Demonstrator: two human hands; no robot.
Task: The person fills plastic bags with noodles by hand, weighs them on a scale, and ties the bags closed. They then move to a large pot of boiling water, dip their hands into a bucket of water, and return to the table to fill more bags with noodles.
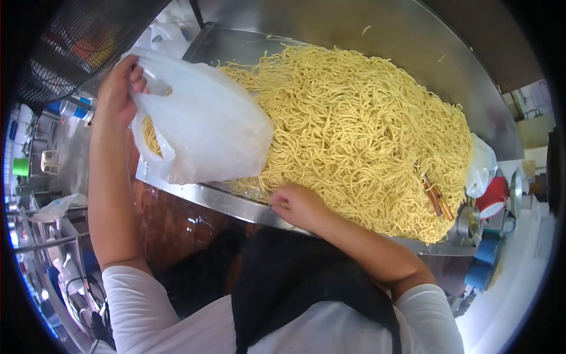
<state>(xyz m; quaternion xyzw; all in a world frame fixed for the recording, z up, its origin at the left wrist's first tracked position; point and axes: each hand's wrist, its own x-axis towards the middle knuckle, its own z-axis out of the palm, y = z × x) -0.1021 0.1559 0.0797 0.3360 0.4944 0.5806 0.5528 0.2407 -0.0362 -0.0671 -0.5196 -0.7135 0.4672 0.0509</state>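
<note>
White bag (pixel 206 124) — mouth leftward, long axis roughly sideways

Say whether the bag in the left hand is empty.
Not empty: noodles show in the opening of the bag. Cannot tell how full; its white side hides the rest.

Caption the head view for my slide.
Left hand holding a white plastic bag beside heaped yellow noodles, right hand at the metal rim.
</note>
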